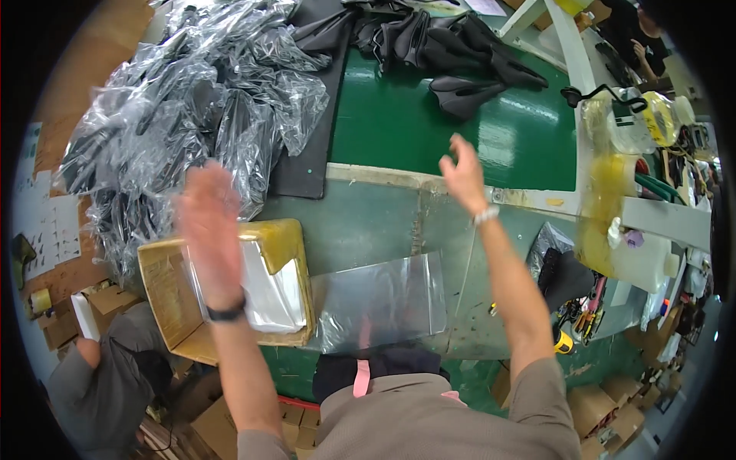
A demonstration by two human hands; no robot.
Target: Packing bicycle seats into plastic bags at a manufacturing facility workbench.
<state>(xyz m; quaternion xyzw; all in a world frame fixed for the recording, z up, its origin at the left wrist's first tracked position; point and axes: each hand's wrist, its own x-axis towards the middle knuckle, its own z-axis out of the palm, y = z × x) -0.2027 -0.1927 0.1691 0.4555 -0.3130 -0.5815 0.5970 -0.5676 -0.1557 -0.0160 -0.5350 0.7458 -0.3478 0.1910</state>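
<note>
My left hand (209, 218), blurred by motion, is stretched out above a yellow box (284, 238) and beside a heap of saddles in clear plastic bags (192, 115). I see nothing held in it. Over the front edge of the green belt, my right hand (464, 172) has its fingers apart and touches nothing. A black bicycle saddle (464, 96) lies just beyond it, with more black saddles (429, 42) piled farther back. On the bench before me lies a flat clear plastic bag (387, 299). White sheets or bags (272, 295) lie inside the yellow box.
A white metal frame (571, 46) rises at the right, with tape rolls (659, 119) on it. Tools (590, 310) and a dark bagged item (563, 276) are at the bench's right end. Other people are at the lower left (115, 376) and upper right (648, 54).
</note>
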